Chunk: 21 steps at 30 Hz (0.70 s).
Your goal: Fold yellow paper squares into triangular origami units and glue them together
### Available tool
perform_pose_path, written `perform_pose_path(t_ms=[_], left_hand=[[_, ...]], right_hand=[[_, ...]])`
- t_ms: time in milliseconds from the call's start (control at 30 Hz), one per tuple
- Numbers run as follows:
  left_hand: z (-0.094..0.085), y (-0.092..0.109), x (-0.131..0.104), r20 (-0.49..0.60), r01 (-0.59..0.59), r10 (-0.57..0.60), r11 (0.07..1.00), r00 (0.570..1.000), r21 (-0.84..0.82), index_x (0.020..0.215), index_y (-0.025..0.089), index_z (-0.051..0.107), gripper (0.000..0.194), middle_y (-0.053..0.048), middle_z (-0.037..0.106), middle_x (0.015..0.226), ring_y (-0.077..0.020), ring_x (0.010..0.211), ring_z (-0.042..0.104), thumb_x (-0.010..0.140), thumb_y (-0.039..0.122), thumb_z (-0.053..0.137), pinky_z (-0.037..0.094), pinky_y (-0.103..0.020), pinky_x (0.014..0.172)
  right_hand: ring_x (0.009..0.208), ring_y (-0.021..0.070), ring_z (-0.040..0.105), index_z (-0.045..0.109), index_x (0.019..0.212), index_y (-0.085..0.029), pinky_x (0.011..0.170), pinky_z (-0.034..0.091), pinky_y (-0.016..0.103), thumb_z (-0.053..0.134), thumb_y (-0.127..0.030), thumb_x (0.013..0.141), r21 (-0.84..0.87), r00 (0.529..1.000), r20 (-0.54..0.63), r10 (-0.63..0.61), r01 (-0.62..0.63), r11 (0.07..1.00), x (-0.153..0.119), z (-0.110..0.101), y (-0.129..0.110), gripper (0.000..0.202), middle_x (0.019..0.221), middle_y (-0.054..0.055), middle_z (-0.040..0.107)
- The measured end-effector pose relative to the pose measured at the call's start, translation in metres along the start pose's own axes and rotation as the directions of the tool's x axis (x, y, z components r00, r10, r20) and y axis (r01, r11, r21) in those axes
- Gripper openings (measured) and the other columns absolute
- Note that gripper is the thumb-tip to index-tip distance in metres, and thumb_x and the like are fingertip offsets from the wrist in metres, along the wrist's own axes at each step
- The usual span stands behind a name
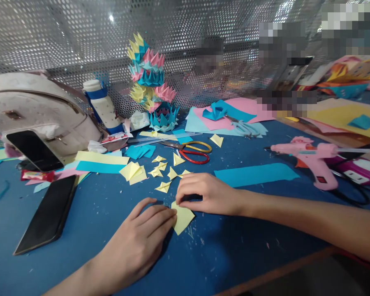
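Note:
A small yellow paper piece [183, 220] lies on the blue table between my hands. My left hand [148, 230] rests at its left edge, fingertips pressed on the paper. From the right, my right hand [206, 193] pinches the paper's top corner between thumb and fingers. Just beyond are several folded yellow triangles [163, 187] and a stack of yellow squares [133, 172]. Scissors [194, 152] with a red and a yellow handle lie behind the triangles. A blue paper strip [255, 174] is beyond my right forearm.
Two phones [47, 218], a white backpack [40, 111] and a bottle [101, 105] are at left. A folded-paper tower [154, 82] stands at the back by a perforated metal screen. A pink glue gun [311, 158] and its cord lie at right.

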<state>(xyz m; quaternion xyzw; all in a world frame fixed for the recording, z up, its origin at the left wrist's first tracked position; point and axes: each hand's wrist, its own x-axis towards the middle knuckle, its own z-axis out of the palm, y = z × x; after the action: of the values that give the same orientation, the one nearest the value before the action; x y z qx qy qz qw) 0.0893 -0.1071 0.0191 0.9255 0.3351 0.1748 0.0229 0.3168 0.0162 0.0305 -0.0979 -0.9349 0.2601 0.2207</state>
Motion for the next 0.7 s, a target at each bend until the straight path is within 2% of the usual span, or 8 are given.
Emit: perform_pose_path(t_ms=[67,133,233,333,500,700], left_hand=[[0.001,0.001,0.000,-0.012,0.011,-0.011,1.000,1.000,0.021,0.138,0.012,0.051,0.042,-0.011,0.062,0.133,-0.0238,0.123,0.054,0.099,0.007,0.036,0.033,-0.048,0.113],[0.002,0.001,0.000,-0.019,0.030,-0.030,0.999,0.999,0.042,0.135,0.013,0.054,0.041,-0.010,0.062,0.133,-0.0244,0.123,0.054,0.099,0.007,0.036,0.032,-0.049,0.113],[0.003,0.002,0.000,-0.028,0.064,-0.062,0.996,0.998,0.060,0.135,0.015,0.055,0.041,-0.008,0.063,0.132,-0.0257,0.121,0.055,0.100,0.009,0.036,0.033,-0.052,0.111],[0.003,0.002,-0.001,-0.042,0.064,-0.061,0.996,0.997,0.058,0.137,0.016,0.054,0.042,-0.008,0.064,0.131,-0.0251,0.120,0.056,0.100,0.009,0.036,0.033,-0.051,0.110],[0.003,0.001,-0.001,-0.055,0.060,-0.057,0.997,0.997,0.053,0.135,0.015,0.055,0.040,-0.009,0.065,0.129,-0.0237,0.119,0.057,0.099,0.008,0.037,0.032,-0.050,0.112],[0.003,0.002,-0.001,-0.041,0.075,-0.073,0.996,0.996,0.054,0.131,0.014,0.057,0.038,-0.008,0.062,0.132,-0.0252,0.123,0.054,0.100,0.008,0.036,0.030,-0.052,0.112]], right_hand=[[0.080,0.0138,0.060,0.068,0.095,-0.017,0.075,0.044,0.026,0.064,-0.018,0.093,0.007,0.998,-0.021,0.065,-0.065,0.998,0.000,0.002,-0.004,0.005,0.084,0.002,0.069],[0.079,0.0133,0.060,0.068,0.101,-0.017,0.074,0.045,0.025,0.067,-0.018,0.091,0.034,0.991,-0.042,0.126,-0.124,0.992,-0.001,0.003,-0.005,0.009,0.083,0.000,0.069],[0.077,0.0129,0.061,0.071,0.092,-0.017,0.072,0.046,0.026,0.071,-0.021,0.089,0.073,0.989,-0.044,0.142,-0.139,0.988,-0.001,0.004,-0.004,0.005,0.081,0.000,0.070],[0.080,0.0141,0.063,0.074,0.085,-0.017,0.076,0.047,0.027,0.070,-0.023,0.091,0.071,0.998,-0.033,0.044,-0.042,0.997,-0.003,0.004,0.000,0.010,0.084,0.002,0.072],[0.088,0.0158,0.061,0.074,0.094,-0.015,0.077,0.046,0.028,0.060,-0.020,0.097,-0.084,0.981,0.063,-0.181,0.186,0.979,-0.004,0.001,0.006,0.015,0.099,0.004,0.073],[0.089,0.0158,0.059,0.073,0.097,-0.014,0.076,0.046,0.028,0.056,-0.020,0.099,-0.148,0.969,0.088,-0.230,0.241,0.959,-0.003,-0.001,0.005,0.018,0.100,0.004,0.073]])
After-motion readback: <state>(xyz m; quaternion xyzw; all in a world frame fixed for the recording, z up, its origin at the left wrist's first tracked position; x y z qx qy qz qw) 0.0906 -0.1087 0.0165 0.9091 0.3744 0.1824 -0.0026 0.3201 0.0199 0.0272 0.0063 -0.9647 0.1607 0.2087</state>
